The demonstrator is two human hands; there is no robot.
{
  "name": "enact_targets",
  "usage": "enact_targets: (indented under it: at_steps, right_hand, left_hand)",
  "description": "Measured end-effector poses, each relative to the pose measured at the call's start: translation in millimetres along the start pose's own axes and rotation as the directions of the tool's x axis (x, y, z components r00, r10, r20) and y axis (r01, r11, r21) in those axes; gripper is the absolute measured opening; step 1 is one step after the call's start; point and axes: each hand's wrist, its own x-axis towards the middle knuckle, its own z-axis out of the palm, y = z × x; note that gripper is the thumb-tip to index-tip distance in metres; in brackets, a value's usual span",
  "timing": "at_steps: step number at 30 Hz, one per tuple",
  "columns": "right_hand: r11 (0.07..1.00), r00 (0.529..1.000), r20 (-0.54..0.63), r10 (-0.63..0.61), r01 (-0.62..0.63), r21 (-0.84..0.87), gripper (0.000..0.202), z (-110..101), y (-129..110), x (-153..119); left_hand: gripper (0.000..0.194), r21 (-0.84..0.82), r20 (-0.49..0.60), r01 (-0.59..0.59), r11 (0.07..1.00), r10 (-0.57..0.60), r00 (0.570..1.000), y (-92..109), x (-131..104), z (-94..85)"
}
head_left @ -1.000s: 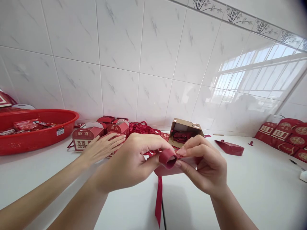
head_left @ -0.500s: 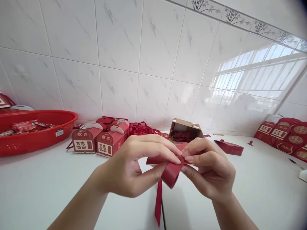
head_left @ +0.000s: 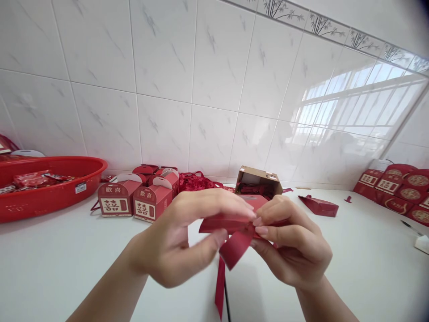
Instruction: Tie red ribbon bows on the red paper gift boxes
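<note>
A red box (head_left: 216, 223) is between my hands, its lower part hidden behind them. A dark red ribbon (head_left: 237, 247) forms a loop at its front, and one end hangs down over the white table. My right hand (head_left: 293, 241) pinches the ribbon at the knot between thumb and fingertips. My left hand (head_left: 187, 237) arches over the box's left side, thumb apart from the fingers; its thumb is beside the loop and its fingertips reach the top near the knot.
Red gift boxes (head_left: 115, 201) and a pile of ribbons (head_left: 197, 181) stand behind my left hand. A red basin (head_left: 50, 197) is at the left. Behind my hands is an open cardboard box (head_left: 258, 174). A folded red box (head_left: 318, 206) and more boxes (head_left: 390, 190) are at right.
My left thumb has moved down and left, away from the fingers, letting go of the ribbon loop. The loop has swung left and looks flatter. My right hand keeps its pinch.
</note>
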Motion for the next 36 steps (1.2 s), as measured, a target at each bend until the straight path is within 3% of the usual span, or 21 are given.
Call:
enact_targets:
  at_steps: [3, 6, 8, 12, 26, 36]
  right_hand:
    - [1.0, 1.0, -0.001, -0.01, 0.01, -0.022, 0.02, -0.9, -0.6, 0.4]
    - [0.999, 0.999, -0.026, -0.026, 0.025, -0.034, 0.02, -1.8, -0.3, 1.0]
    - [0.999, 0.999, -0.027, -0.04, 0.039, -0.033, 0.018, -2.3, -0.3, 1.2]
    - [0.998, 0.999, -0.025, -0.048, 0.047, -0.034, 0.017, -3.4, -1.4, 1.0]
    - [0.996, 0.997, -0.011, -0.078, 0.077, -0.043, 0.014, -6.3, -5.1, 3.8]
    - [0.996, 0.997, 0.003, -0.077, 0.077, -0.041, 0.013, -7.7, -5.8, 3.3]
  left_hand:
    - [0.042, -0.304, -0.049, 0.214, 0.928, -0.239, 0.97, -2.3, 1.2, -1.6]
    - [0.034, -0.555, 0.008, 0.38, 0.74, -0.452, 0.892, -3.5, 4.2, -2.0]
    - [0.029, -0.64, 0.057, 0.436, 0.633, -0.527, 0.848, -3.4, 5.8, -2.0]
    - [0.024, -0.683, 0.081, 0.447, 0.578, -0.548, 0.833, -3.5, 6.5, -2.5]
    - [0.025, -0.657, 0.143, 0.454, 0.602, -0.492, 0.859, -3.0, 4.7, -1.8]
    - [0.026, -0.655, 0.161, 0.492, 0.574, -0.53, 0.832, -0.2, 5.4, 0.5]
